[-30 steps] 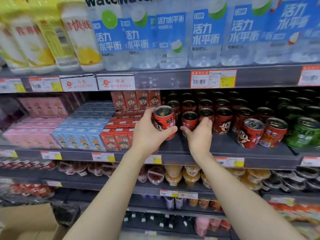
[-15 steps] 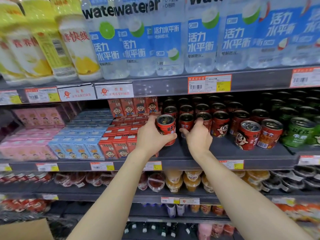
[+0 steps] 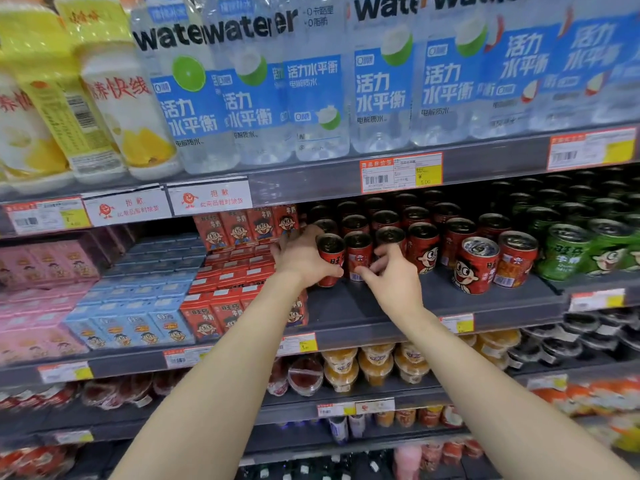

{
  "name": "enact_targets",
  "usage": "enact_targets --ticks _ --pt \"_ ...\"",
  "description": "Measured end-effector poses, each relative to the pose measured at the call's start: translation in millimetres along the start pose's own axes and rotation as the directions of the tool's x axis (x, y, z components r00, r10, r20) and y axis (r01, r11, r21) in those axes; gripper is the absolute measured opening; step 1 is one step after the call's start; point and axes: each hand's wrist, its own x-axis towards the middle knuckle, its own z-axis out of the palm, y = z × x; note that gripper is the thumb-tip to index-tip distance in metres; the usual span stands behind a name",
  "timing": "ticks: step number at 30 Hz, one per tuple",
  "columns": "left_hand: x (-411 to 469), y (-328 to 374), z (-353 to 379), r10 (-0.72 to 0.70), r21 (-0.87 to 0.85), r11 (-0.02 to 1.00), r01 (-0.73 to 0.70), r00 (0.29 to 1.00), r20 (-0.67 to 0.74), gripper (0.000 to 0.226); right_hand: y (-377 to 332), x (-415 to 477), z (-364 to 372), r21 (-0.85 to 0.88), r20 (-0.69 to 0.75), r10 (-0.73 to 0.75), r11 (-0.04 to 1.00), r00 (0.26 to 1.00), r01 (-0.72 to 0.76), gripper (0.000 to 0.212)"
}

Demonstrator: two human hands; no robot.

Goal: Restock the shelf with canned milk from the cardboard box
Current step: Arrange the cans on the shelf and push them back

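The left hand [image 3: 301, 259] grips a red can [image 3: 330, 258] on the shelf [image 3: 363, 306]; the right hand [image 3: 393, 278] pinches the second can [image 3: 358, 252] just beside it.

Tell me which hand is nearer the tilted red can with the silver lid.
Right. The right hand sits just left of the tilted can; the left hand grips a front-row can farther left, beyond the right hand.
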Motion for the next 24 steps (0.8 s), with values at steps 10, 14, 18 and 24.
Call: enact_targets --ticks 10,14,18,24 --pt "17.8 4.1 -1.4 0.007 0.245 0.969 -0.021 0.998 0.060 0.110 -3.3 -4.1 -2.7 -0.026 0.016 0.014 1.000 1.000 -0.013 0.037" --pt "20.6 3.4 -4.0 0.017 0.258 0.965 -0.037 0.997 0.080 0.112 -11.3 -7.0 -1.1 -0.041 0.020 0.013 0.999 1.000 -0.012 0.038" --pt "17.7 3.1 -6.4 0.053 0.267 0.961 -0.074 0.995 0.085 0.110 -19.7 -12.5 2.9 -0.055 0.034 0.021 0.998 0.999 -0.019 0.038" --pt "-3.7 -5.6 -13.5 0.156 0.162 0.975 -0.153 0.988 -0.011 0.095 -29.1 -23.8 3.5 -0.113 0.045 0.038 0.993 0.998 -0.032 0.038"
